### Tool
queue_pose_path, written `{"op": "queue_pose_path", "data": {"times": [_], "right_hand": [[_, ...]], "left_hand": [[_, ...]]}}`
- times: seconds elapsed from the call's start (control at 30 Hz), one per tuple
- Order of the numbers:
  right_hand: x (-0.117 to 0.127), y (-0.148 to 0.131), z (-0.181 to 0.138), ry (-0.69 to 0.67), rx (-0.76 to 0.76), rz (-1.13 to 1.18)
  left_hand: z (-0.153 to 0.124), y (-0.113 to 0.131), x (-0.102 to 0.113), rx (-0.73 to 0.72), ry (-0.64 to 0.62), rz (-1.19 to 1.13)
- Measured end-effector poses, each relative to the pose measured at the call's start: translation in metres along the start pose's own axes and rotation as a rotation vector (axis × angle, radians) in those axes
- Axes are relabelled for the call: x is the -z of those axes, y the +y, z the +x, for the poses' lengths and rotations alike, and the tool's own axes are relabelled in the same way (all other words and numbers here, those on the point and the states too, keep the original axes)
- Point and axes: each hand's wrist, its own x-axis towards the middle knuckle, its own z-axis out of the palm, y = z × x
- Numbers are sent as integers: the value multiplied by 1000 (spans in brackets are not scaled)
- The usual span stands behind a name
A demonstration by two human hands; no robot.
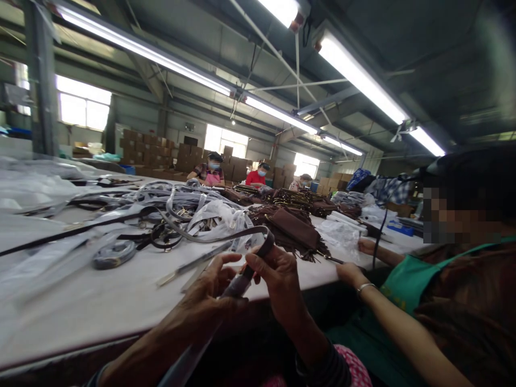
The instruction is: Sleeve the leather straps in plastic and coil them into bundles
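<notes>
- The left hand [209, 287] and the right hand [278, 279] are meeting just over the near edge of the bench [100, 306], both working on one dark strap [242, 282].
- The left hand's fingers are clenching around the lower stretch of the strap, which is wrapped in clear film and running down below the bench edge.
- The right hand's fingers are pinching the strap higher up, where it is arching back over the bench toward the pile of straps [161, 220].
- That pile is lying tangled in the middle of the bench, mixed with clear plastic bags [220, 215].
- Brown fringed bags [296, 228] are sitting further along the bench, right of the pile.
- A co-worker in a green apron [407, 279] is sitting at the right, resting both hands at the bench edge.
- More people are sitting at the far end of the bench.
</notes>
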Motion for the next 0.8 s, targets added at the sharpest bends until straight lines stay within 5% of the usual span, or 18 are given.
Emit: {"op": "queue_pose_path", "data": {"times": [0.13, 0.47, 0.67, 0.8], "right_hand": [[3, 11, 7, 119, 25, 58], [7, 21, 15, 101, -33, 291], [7, 16, 16, 50, -95, 353], [7, 14, 13, -1, -160, 387]], "left_hand": [[-2, -26, 17, 152, -228, 120], [-21, -45, 2, 163, -169, -248], [-5, -39, 2, 87, -192, 103], [6, -27, -1, 86, -154, 127]]}}
